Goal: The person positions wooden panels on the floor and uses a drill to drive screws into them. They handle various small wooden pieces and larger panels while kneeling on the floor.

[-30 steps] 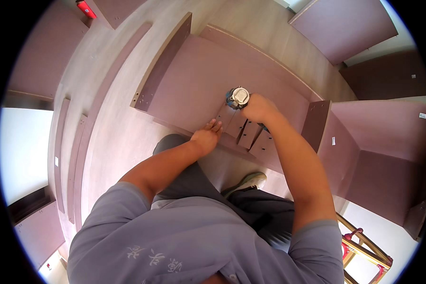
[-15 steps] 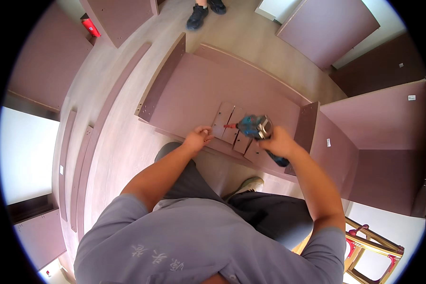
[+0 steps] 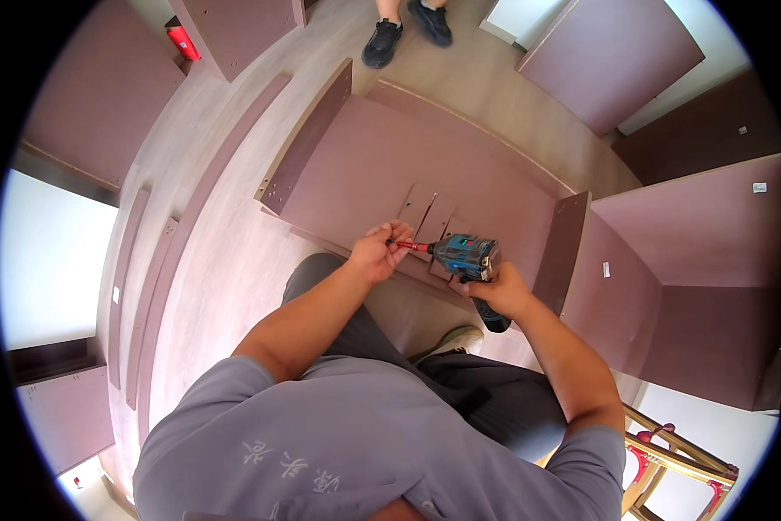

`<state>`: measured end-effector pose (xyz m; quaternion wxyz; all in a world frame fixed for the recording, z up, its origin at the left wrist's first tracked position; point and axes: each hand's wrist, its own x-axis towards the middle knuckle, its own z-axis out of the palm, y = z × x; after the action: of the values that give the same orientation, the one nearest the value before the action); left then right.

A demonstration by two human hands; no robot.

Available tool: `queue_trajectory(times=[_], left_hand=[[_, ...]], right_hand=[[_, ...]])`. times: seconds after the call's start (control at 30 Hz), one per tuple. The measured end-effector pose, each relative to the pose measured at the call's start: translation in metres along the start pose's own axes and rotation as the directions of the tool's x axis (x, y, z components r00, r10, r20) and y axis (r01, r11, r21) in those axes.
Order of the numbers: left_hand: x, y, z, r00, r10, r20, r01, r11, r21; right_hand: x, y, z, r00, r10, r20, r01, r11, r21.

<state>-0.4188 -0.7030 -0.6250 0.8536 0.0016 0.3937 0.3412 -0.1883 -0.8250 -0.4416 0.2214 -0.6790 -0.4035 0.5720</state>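
Observation:
My right hand (image 3: 498, 291) grips the handle of a blue and black cordless drill (image 3: 468, 258), held level and pointing left. A red bit (image 3: 412, 247) sticks out of the drill's nose. My left hand (image 3: 379, 252) pinches the tip of that bit with its fingers. Both hands hover over a shallow mauve cabinet box (image 3: 382, 165) lying open on the floor, above a few small flat panels (image 3: 429, 211) resting inside it. My knee and shoe (image 3: 458, 339) are just below the hands.
Long mauve boards (image 3: 160, 260) lie on the floor at left. More panels lean or lie at the top left (image 3: 234, 26), top right (image 3: 612, 56) and right (image 3: 694, 260). Another person's black shoes (image 3: 403, 30) stand at the top. A yellow frame (image 3: 668, 460) sits at lower right.
The drill has tipped from pointing down at the small panels to lying level. My left hand left the panel and took hold of the bit's tip. The view shifted upward.

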Motion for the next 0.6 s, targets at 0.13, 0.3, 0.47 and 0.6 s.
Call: queue_trajectory(times=[0.13, 0.3, 0.47, 0.6], left_hand=[[0.003, -0.008, 0.008, 1.0, -0.019, 0.016, 0.02, 0.999, -0.04], [0.007, -0.025, 0.015, 0.995, -0.04, 0.094, 0.042, 0.999, -0.021], [-0.011, -0.032, 0.028, 0.998, 0.06, -0.01, -0.048, 0.881, 0.47], [0.014, -0.038, -0.031, 0.861, 0.08, 0.502, -0.449, -0.342, 0.825]], right_hand=[[0.002, 0.013, -0.001, 0.998, -0.068, -0.005, 0.068, 0.987, 0.142], [0.007, 0.021, 0.001, 1.0, 0.022, 0.006, -0.023, 0.976, 0.218], [0.021, 0.043, -0.013, 0.993, -0.004, -0.122, 0.012, 0.998, 0.059], [0.06, 0.066, -0.038, 0.961, -0.008, -0.275, -0.014, 0.997, -0.076]])
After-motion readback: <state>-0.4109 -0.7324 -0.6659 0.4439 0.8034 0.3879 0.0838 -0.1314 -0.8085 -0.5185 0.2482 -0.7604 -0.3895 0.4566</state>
